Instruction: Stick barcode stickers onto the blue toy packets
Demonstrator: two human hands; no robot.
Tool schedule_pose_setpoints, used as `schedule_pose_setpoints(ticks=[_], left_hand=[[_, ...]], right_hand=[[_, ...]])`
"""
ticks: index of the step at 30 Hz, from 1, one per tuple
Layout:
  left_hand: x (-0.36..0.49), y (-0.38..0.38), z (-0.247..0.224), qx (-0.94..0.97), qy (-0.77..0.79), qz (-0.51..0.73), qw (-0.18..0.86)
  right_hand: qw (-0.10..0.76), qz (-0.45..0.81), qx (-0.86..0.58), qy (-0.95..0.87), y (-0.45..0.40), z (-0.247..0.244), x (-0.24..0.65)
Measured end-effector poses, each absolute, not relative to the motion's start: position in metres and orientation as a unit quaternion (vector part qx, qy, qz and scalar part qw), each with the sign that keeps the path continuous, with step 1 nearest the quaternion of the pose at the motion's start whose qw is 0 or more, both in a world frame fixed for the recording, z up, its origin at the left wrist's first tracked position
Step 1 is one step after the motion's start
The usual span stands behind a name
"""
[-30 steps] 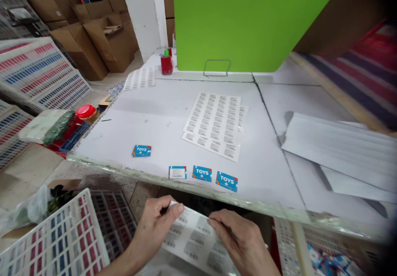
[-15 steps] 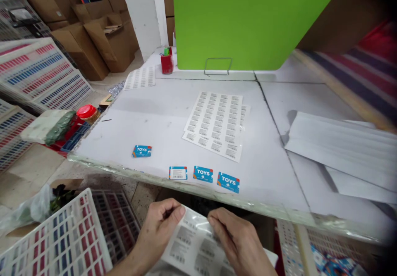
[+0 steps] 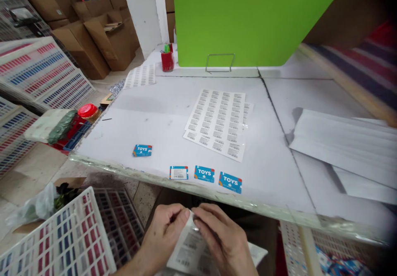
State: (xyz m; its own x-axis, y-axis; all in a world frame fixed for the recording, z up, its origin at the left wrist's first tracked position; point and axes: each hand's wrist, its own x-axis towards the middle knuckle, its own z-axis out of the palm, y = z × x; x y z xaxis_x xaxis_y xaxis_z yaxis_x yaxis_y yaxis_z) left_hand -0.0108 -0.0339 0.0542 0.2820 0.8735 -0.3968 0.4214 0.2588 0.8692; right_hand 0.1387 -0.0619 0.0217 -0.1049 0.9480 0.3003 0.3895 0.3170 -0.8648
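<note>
A white sheet of barcode stickers (image 3: 187, 249) is in my hands, below the table's front edge. My left hand (image 3: 166, 230) pinches its top corner between thumb and fingers. My right hand (image 3: 221, 234) lies over the sheet, thumb and fingertips closed at the same corner, close to the left thumb. Whether a single sticker is between the right fingertips cannot be made out. Beyond my hands, blue TOYS cards (image 3: 204, 174) lie along the table's edge. One card (image 3: 179, 172) shows a white barcode sticker, and another TOYS card (image 3: 142, 150) lies apart to the left.
More barcode sheets (image 3: 217, 121) overlap mid-table; another sheet (image 3: 140, 76) lies far left. A red cup (image 3: 168, 61) with pens stands by the green board (image 3: 248, 20). White envelopes (image 3: 344, 143) are at the right. Plastic crates (image 3: 52, 239) stand at lower left.
My right hand has moved left along the sheet's top edge, so its fingertips are now beside my left thumb. The sheet has shifted slightly; the cards have stayed put.
</note>
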Motion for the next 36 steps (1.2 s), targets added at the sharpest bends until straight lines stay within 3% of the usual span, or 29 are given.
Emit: schedule_pose_setpoints(ticks=[6,14,24,27,33,36], left_hand=[[-0.009,-0.034,0.053,0.566,0.565,0.213,0.561],[-0.008,-0.034,0.052,0.557,0.539,0.236,0.586],[-0.008,-0.034,0.054,0.6,0.533,0.227,0.552],[-0.006,-0.032,0.055,0.597,0.539,0.232,0.547],[-0.001,-0.031,0.053,0.566,0.568,0.234,0.549],[-0.002,-0.031,0.049,0.557,0.578,0.234,0.548]], right_hand=[[0.471,0.233,-0.51,-0.681,-0.064,0.018,0.138],[0.451,0.365,-0.522,-0.625,-0.063,0.016,0.139],[0.424,0.371,-0.529,-0.634,-0.059,0.022,0.142],[0.44,0.336,-0.52,-0.65,-0.056,0.021,0.142],[0.473,0.132,-0.502,-0.712,-0.054,0.018,0.141],[0.484,0.115,-0.488,-0.717,-0.056,0.017,0.14]])
